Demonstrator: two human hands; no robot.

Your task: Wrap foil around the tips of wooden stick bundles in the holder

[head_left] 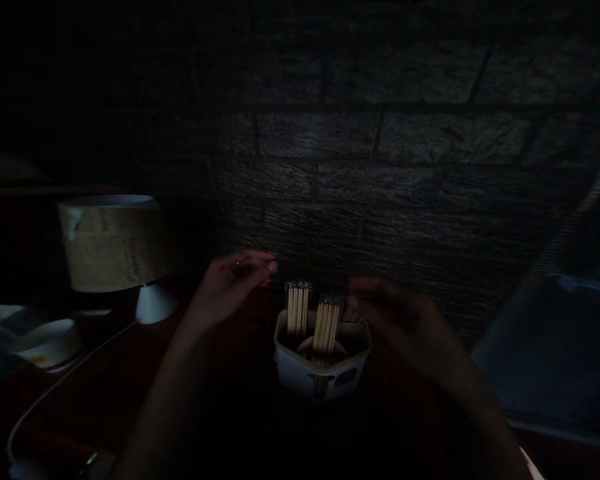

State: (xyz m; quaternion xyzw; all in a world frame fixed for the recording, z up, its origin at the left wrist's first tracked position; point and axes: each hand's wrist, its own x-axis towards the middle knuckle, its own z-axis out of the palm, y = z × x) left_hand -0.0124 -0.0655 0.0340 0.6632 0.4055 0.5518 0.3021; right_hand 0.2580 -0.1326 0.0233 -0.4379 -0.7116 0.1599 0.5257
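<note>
A small white container stands on the dark table in front of a brick wall. Two bundles of thin wooden sticks stand upright in it. My left hand hovers just left of the sticks with its fingers pinched together; something small and red shows at the fingers, too dim to name. My right hand is blurred and dark, right of the container, its fingertips close to the right bundle.
A small table lamp with a beige shade stands at the left, its white cable running forward. A white dish lies left of the lamp. A grey slanted surface fills the right side.
</note>
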